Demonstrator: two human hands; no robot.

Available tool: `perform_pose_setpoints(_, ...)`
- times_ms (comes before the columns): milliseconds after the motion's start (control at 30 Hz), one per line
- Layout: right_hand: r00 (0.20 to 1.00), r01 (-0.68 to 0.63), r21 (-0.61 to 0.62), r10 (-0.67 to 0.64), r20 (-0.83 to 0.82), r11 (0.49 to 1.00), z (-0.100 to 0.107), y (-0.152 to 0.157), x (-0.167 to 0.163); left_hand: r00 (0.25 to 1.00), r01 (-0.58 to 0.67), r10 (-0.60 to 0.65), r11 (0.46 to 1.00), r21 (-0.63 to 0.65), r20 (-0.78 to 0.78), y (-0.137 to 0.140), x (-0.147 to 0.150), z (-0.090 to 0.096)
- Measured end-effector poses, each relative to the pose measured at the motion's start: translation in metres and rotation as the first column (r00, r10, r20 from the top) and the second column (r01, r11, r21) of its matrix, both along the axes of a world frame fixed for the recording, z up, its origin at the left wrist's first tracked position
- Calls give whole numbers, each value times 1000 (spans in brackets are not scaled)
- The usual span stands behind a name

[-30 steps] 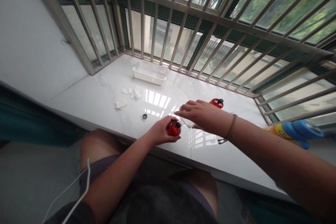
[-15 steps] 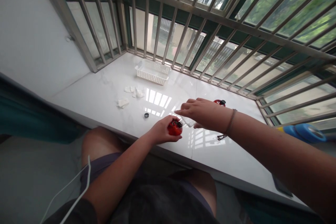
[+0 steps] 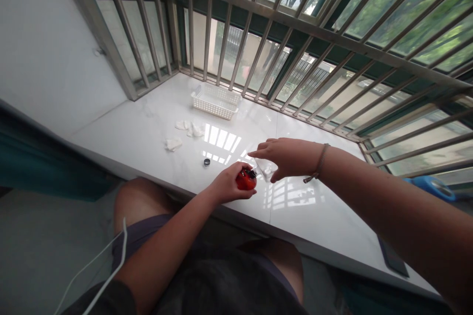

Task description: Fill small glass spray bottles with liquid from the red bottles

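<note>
My left hand (image 3: 231, 183) is wrapped round a small, rounded red bottle (image 3: 245, 180) with a black top, just above the front part of the white ledge. The black top points up and to the right. Facing it from the right is my right hand (image 3: 279, 157), its fingers and thumb curved around a clear, see-through object (image 3: 264, 169) whose exact kind I cannot make out. This clear object lies close to the bottle's black top; whether they touch, I cannot tell. A small dark ring-shaped cap (image 3: 206, 162) rests on the ledge left of the bottle.
Crumpled white tissues (image 3: 189, 128) lie on the glossy white ledge (image 3: 148, 123). A white perforated basket (image 3: 216, 103) stands near the window bars (image 3: 254, 54). At the right are a blue object (image 3: 432, 187) and a dark flat item (image 3: 393, 256) by the front edge.
My right hand has turned slightly, and its thumb and more of the clear object now show. The red item with a black top behind my right hand is now hidden. My left hand stays put.
</note>
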State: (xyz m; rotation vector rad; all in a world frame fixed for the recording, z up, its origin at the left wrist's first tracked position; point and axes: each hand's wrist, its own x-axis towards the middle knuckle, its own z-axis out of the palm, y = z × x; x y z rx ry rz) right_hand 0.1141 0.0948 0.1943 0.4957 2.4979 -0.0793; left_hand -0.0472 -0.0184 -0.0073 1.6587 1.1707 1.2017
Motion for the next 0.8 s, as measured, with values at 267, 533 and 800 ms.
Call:
perform_pose_setpoints(267,990,139,-73,-140,-15,988,-3,4,14,988,-146,146,989,1,-47,-8,16,3)
perform_pose_setpoints(533,995,103,-71,-104,-6,992,-1,10,12,977,-199,199,980,5,-78,-9,29,0)
perform_pose_setpoints(800,996,79,-30,-78,51,996,5,6,2,980,-189,188,982,-4,-70,-9,27,1)
